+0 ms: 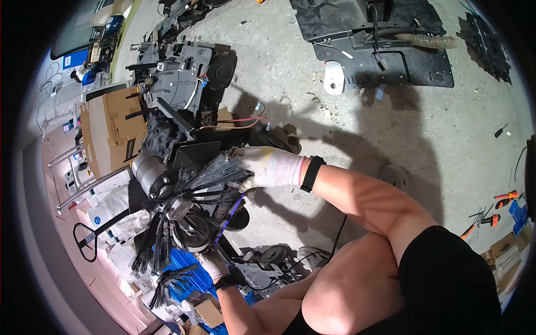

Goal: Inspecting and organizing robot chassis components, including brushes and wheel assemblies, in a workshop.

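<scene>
In front of me on the left is a machine part with a rotary brush (209, 181) of long black bristle tufts. My right hand (271, 167), in a white knit glove with a black band at the wrist, has its fingers curled in at the bristle ends on the right side. A silver cylindrical motor (149, 170) sits at the left of the brush. My left hand (212, 266), also gloved, reaches in low beside a round wheel-like part (194, 231); its fingers are mostly hidden. A purple strip (228, 220) runs between the two hands.
A stripped machine chassis (181, 72) with loose wires stands beyond. Cardboard box (111, 131), metal rail (92, 190) and blue crate (187, 276) are at left. A dark panel (391, 58) lies on the floor at far right; orange-handled tools (491, 220) lie at right.
</scene>
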`<move>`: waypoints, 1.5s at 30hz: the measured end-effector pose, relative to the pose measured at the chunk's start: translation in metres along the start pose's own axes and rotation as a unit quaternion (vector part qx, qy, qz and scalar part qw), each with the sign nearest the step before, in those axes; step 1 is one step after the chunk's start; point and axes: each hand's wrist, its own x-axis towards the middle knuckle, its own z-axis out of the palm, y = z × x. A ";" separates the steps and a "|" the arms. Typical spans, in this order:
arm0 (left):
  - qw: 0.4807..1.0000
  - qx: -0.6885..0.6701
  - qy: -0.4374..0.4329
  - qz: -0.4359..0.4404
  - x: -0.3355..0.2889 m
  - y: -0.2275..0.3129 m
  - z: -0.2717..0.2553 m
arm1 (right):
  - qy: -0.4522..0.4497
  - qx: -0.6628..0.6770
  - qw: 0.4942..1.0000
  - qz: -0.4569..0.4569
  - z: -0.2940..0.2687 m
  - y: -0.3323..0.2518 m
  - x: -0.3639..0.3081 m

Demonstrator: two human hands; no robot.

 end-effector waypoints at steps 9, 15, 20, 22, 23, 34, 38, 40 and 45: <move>0.700 -0.660 0.080 -0.261 0.007 0.010 0.005 | 0.112 0.144 0.982 0.048 0.022 0.005 -0.015; 0.980 -0.186 0.050 -0.051 0.005 0.015 -0.006 | 0.184 0.147 0.969 0.075 0.028 -0.004 -0.016; 0.986 -0.142 0.072 -0.045 0.004 0.012 -0.005 | 0.112 0.164 0.968 0.151 0.027 -0.006 -0.022; 0.984 -0.157 0.073 -0.033 0.002 0.010 -0.004 | 0.121 0.175 0.968 0.132 0.028 -0.007 -0.021; 0.991 -0.107 0.075 -0.017 0.001 0.010 -0.004 | 0.125 0.197 0.961 0.150 0.030 -0.007 -0.019; 0.996 -0.068 0.059 -0.018 0.000 0.001 0.003 | 0.167 0.110 0.979 0.050 0.040 0.004 -0.011; 0.998 -0.045 0.028 -0.018 0.001 0.008 -0.005 | 0.179 0.137 0.972 0.060 0.044 0.006 -0.013; 0.992 -0.109 0.022 -0.051 0.000 0.012 -0.007 | 0.184 0.129 0.973 0.057 0.046 0.004 -0.014; 0.991 -0.118 0.038 -0.046 0.002 0.013 -0.007 | 0.180 0.142 0.971 0.073 0.042 0.005 -0.009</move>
